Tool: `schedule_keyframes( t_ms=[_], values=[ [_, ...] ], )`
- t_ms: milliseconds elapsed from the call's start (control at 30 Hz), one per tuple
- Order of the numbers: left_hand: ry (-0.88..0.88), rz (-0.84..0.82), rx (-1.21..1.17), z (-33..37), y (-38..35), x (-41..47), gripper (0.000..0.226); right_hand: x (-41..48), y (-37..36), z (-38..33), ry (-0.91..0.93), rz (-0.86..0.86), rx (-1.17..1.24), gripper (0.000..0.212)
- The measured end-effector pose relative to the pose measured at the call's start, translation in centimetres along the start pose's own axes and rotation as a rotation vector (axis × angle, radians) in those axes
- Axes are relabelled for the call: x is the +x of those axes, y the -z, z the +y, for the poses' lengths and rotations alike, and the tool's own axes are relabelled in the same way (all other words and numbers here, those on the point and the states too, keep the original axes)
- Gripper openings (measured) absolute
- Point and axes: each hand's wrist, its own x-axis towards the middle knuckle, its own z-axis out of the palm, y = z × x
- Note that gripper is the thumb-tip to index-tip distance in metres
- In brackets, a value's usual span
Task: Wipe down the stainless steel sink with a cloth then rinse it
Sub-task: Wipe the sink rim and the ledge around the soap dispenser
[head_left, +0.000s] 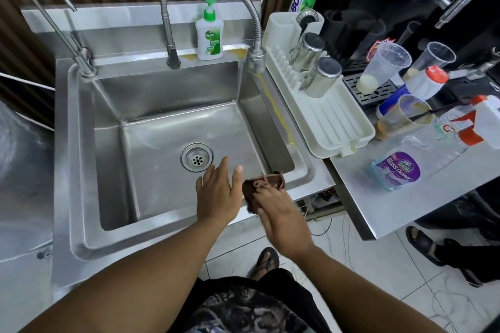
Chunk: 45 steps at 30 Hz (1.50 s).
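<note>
Hovering over the sink's (81, 143) near right corner, the right hand (281, 220) pinches a bunched brown cloth (263, 188) in its fingertips; the left hand (219, 192) just beside it holds straight fingers, thumb splayed. The drain (197, 157) lies ahead and left of the cloth, nearer the left hand. Readable: Dettol on the soap bottle (209, 38), Glass Cleaner on the spray bottle (397, 170)

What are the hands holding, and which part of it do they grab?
The right hand grips a brown cloth by its near end, fingers curled on it. The left hand holds nothing, open over the sink.
</note>
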Motion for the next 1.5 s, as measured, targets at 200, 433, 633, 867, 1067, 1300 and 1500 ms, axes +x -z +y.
schedule_keyframes(
  t_ms=[200, 433, 633, 867, 1067, 1300, 1500],
  values=[
    [0.009, -0.003, 0.007, 0.1, -0.1, -0.1, 0.089, 0.1, 3.6, 8.5, -0.407, 0.088, -0.104, 0.049],
    [0.013, -0.004, 0.033, 0.1, -0.2, 0.1, 0.089, 2.2, -0.7, 1.2, -0.470, 0.166, -0.098, 0.047],
    [0.005, 0.003, 0.003, 0.1, 0.1, 0.0, 0.089, 0.1, -1.3, -1.7, -0.034, 0.051, -0.041, 0.038],
    [-0.005, -0.023, -0.021, 0.1, 0.4, -0.2, 0.090, 0.7, 3.0, 7.3, -0.481, 0.093, -0.171, 0.052],
    [-0.021, -0.007, -0.175, -0.7, 0.9, -0.1, 0.090, 2.4, -1.1, -0.1, -0.451, 0.157, -0.114, 0.049],
    [0.142, -0.009, -0.570, -2.2, 4.1, -0.5, 0.073, 1.3, -4.3, -6.9, -0.070, 0.019, -0.067, 0.042],
    [0.064, 0.052, -0.339, -7.8, 7.9, -2.1, 0.055, 2.7, -0.6, 1.3, -0.157, -0.004, -0.128, 0.045]
  ],
)
